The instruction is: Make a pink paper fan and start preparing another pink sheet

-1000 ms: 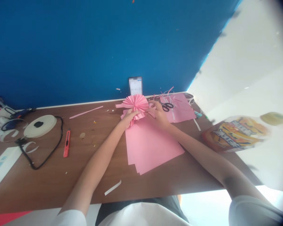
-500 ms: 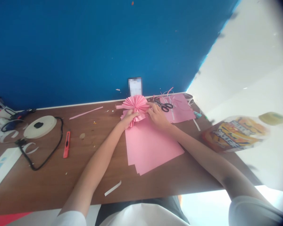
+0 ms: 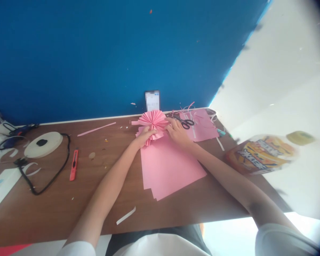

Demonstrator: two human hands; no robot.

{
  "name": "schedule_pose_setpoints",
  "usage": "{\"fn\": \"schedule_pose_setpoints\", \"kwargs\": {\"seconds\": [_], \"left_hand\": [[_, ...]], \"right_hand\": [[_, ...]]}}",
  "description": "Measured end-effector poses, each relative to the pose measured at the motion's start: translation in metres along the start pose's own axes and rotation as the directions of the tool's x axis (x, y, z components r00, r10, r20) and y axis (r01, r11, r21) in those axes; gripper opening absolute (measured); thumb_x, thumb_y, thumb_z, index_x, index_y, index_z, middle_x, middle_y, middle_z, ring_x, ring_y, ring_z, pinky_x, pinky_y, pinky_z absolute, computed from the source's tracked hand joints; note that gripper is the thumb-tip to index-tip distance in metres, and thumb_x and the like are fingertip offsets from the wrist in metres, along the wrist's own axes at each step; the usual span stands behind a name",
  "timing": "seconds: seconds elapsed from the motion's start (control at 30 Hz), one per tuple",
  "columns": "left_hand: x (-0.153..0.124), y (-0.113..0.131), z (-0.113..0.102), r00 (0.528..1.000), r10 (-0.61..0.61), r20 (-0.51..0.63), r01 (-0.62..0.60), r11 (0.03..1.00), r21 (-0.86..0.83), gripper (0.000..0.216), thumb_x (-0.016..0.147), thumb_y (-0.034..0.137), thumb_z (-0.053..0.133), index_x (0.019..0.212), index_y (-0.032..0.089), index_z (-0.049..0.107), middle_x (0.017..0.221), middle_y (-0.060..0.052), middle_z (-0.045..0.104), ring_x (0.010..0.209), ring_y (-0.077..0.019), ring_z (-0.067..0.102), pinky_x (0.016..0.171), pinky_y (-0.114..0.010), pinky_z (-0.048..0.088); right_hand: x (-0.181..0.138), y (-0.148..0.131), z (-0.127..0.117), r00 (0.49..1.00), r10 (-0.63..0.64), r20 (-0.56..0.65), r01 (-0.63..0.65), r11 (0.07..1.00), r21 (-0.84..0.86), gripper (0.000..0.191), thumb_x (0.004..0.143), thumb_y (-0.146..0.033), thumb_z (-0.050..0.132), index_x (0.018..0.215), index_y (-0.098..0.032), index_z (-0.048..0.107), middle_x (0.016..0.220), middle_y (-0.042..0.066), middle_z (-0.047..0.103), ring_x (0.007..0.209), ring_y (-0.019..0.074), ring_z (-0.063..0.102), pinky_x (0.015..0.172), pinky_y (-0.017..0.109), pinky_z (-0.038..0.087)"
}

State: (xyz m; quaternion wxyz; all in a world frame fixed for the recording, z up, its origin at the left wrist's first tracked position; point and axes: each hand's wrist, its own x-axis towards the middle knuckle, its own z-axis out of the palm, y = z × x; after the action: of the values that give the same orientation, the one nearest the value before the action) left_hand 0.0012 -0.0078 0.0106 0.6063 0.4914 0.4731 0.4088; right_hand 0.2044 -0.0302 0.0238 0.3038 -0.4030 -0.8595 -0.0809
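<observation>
The left hand [image 3: 143, 137] is closed on the lower part of a pleated pink paper fan [image 3: 154, 116], its thumb lying across the folds just below the centre. The right hand [image 3: 177, 132] has its fingers bent and drawn close together, fingertips touching the fan's right edge; its thumb is hidden, so I cannot tell whether it pinches the paper. The fan is over the far end of a pile of pink paper sheets [image 3: 173, 170], near the middle of the desk's back edge. Its pleating looks done and its upper half is spread wide; the lower part looks less even, and a narrow end juts out to the left, so the round seems not yet fully evened out or closed.

Just right of the right hand, black-handled scissors [image 3: 187, 123] lie partly on another pink sheet [image 3: 204, 126] near the back right corner of the desk [image 3: 96, 209], among paper offcuts. A phone [image 3: 152, 101] stands at the back edge against the wall. Farther off, a red box cutter [image 3: 74, 165] lies left of the left forearm, and a labelled bottle [image 3: 264, 153] is by the right edge.
</observation>
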Motion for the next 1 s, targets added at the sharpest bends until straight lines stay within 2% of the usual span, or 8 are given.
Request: {"fn": "schedule_pose_setpoints", "kwargs": {"seconds": [0.33,0.47,0.53,0.6,0.7,0.77,0.87,1.0], "left_hand": [[-0.004,0.005,0.002,1.000,-0.009,0.013,0.009,0.999,-0.032,0.037,0.063,0.032,0.075,0.091,0.015,0.057,0.073,0.000,0.057,0.068,-0.0131,0.056,0.065,-0.027,0.046],[-0.005,0.006,-0.001,0.998,0.019,0.063,-0.011,0.993,-0.120,0.039,0.063,0.034,0.074,0.092,0.016,0.055,0.075,0.001,0.057,0.064,-0.0104,0.055,0.060,-0.023,0.044],[-0.005,0.004,-0.003,0.995,0.044,0.093,-0.029,0.987,-0.156,0.040,0.065,0.034,0.072,0.095,0.017,0.055,0.073,0.002,0.056,0.063,-0.0097,0.055,0.059,-0.022,0.043],[-0.003,0.001,-0.005,0.992,0.056,0.110,-0.040,0.988,-0.149,0.039,0.066,0.034,0.072,0.097,0.017,0.055,0.071,0.003,0.056,0.062,-0.0093,0.055,0.061,-0.022,0.043],[0.001,-0.004,-0.005,0.992,0.079,0.100,-0.068,0.992,-0.110,0.038,0.066,0.032,0.071,0.097,0.016,0.057,0.080,0.000,0.062,0.072,-0.0113,0.059,0.070,-0.024,0.045],[0.002,-0.005,-0.003,0.988,0.111,0.111,-0.101,0.991,-0.088,0.039,0.066,0.032,0.071,0.099,0.015,0.059,0.090,-0.003,0.065,0.084,-0.0152,0.061,0.080,-0.028,0.046],[0.000,-0.004,-0.001,0.975,0.150,0.162,-0.142,0.988,-0.056,0.043,0.068,0.031,0.073,0.106,0.015,0.060,0.099,-0.006,0.066,0.096,-0.0195,0.061,0.089,-0.032,0.045],[-0.003,-0.002,-0.002,0.965,0.152,0.213,-0.142,0.988,-0.063,0.046,0.070,0.033,0.073,0.112,0.018,0.061,0.104,-0.006,0.066,0.100,-0.0196,0.061,0.092,-0.033,0.045]], "right_hand": [[0.001,0.001,0.000,0.999,0.006,-0.033,-0.005,0.999,0.053,0.021,0.095,-0.022,0.033,0.093,-0.020,0.055,0.140,0.012,0.041,0.113,0.0287,0.045,0.093,0.049,0.039],[-0.001,-0.004,-0.003,0.978,0.188,-0.094,-0.153,0.943,0.295,0.016,0.094,-0.030,0.040,0.101,-0.021,0.052,0.135,0.015,0.041,0.119,0.0284,0.043,0.095,0.048,0.039],[-0.002,-0.006,-0.002,0.940,0.339,-0.041,-0.276,0.824,0.495,0.028,0.091,-0.038,0.047,0.113,-0.022,0.046,0.132,0.016,0.043,0.113,0.0259,0.050,0.089,0.044,0.045],[-0.001,-0.008,-0.001,0.899,0.423,0.115,-0.379,0.618,0.689,0.047,0.087,-0.045,0.054,0.126,-0.024,0.037,0.125,0.013,0.049,0.098,0.0212,0.058,0.081,0.039,0.049],[0.002,-0.011,0.001,0.863,0.388,0.323,-0.445,0.282,0.850,0.064,0.082,-0.050,0.060,0.133,-0.028,0.028,0.113,0.008,0.058,0.084,0.0165,0.061,0.076,0.034,0.050],[0.005,-0.014,0.002,0.862,0.353,0.362,-0.433,0.144,0.890,0.066,0.079,-0.048,0.064,0.132,-0.029,0.029,0.109,0.006,0.061,0.082,0.0159,0.060,0.074,0.032,0.050],[0.006,-0.017,0.006,0.873,0.343,0.346,-0.391,0.070,0.918,0.063,0.076,-0.043,0.069,0.128,-0.029,0.037,0.106,0.004,0.063,0.082,0.0158,0.060,0.072,0.031,0.049],[0.004,-0.017,0.012,0.855,0.368,0.367,-0.420,0.075,0.904,0.048,0.074,-0.040,0.071,0.115,-0.025,0.053,0.091,0.002,0.064,0.075,0.0153,0.058,0.070,0.031,0.049]]}}
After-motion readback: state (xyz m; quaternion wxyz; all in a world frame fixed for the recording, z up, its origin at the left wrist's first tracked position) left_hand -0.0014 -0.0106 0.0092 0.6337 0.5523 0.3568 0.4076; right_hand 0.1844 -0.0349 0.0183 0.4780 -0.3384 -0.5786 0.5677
